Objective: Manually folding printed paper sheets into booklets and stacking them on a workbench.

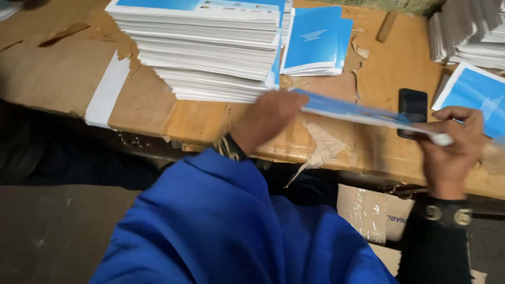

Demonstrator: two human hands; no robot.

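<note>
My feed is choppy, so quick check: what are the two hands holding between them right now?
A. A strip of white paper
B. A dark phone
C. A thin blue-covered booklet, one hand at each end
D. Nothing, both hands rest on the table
C: the left hand grips one end and the right hand the other of a thin blue booklet, held above the cardboard-covered table; the dark phone lies untouched on the table.
</note>
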